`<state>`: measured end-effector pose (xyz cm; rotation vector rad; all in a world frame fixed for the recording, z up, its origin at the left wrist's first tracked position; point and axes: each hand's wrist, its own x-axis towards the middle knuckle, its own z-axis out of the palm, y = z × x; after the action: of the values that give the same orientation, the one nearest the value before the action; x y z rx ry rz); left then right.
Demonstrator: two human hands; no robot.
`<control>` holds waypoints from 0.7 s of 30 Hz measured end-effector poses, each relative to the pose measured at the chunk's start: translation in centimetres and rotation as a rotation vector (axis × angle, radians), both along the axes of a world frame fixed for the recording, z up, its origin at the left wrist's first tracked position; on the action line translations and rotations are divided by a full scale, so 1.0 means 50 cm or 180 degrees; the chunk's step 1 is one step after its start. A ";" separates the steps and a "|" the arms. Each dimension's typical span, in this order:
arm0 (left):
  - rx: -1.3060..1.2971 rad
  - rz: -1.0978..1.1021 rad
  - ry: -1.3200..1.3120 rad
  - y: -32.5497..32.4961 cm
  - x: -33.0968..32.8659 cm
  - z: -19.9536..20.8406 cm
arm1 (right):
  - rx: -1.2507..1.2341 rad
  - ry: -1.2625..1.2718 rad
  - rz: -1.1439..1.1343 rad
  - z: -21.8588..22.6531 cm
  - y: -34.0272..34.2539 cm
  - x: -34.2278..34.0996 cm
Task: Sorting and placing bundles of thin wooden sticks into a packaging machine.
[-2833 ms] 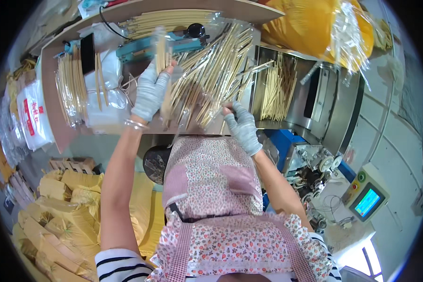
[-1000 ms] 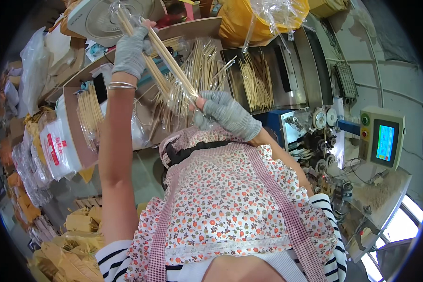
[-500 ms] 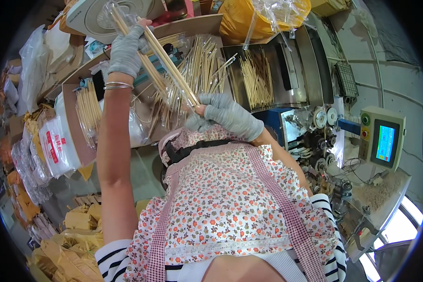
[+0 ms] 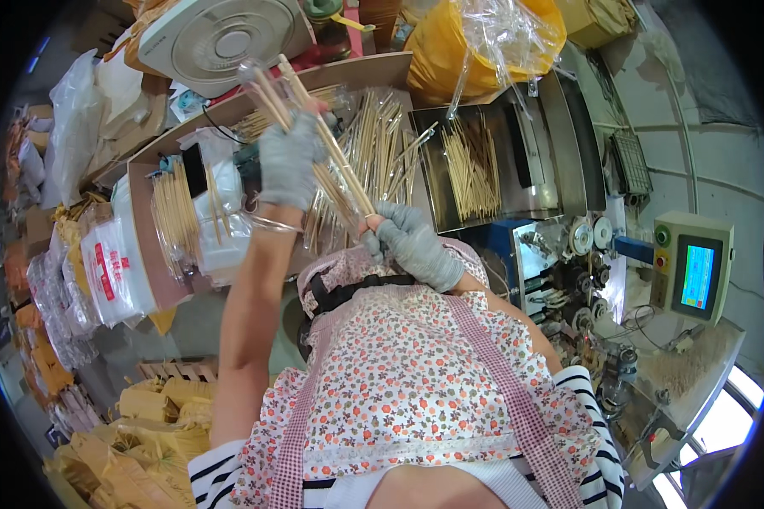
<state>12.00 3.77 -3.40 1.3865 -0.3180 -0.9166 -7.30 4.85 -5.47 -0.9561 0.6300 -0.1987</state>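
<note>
Currently, the wrapped chopsticks [image 4: 339,157] are held up in the air between the two hands, in front of the apron [image 4: 416,373] and above the front part of the bench. They are long, straight and slender, a pale cream-yellow wood colour, and they slant from the upper left down to the lower right. They run in two narrow groups lying close to each other, their upper ends spread slightly apart. Clear, thin film shows around the upper end of the left group, crinkled and shiny; how many sticks each group has cannot be told.

The left hand [image 4: 290,165], in a grey glove with a bare fingertip showing, is closed around them partway along, the upper ends jutting out beyond it. The right hand [image 4: 412,244], gloved alike, pinches the lower end between thumb and fingers.

Just behind them, a loose pile of similar sticks [image 4: 382,140] in glossy film lies fanned out on the bench. To its right, bare-looking sticks [image 4: 471,170] lie in a metal tray [image 4: 437,199]; to the left, a packed bundle [image 4: 174,212] lies near a black phone [image 4: 193,170].
</note>
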 end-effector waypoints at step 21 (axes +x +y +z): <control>0.0030 -0.1122 -0.0740 0.055 -0.074 0.082 | -0.3439 0.0201 -0.2030 0.139 -0.343 0.170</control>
<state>8.28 6.50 0.70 1.4744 -0.7536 -1.0436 1.22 -12.29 1.49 -1.7663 0.8877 -1.1636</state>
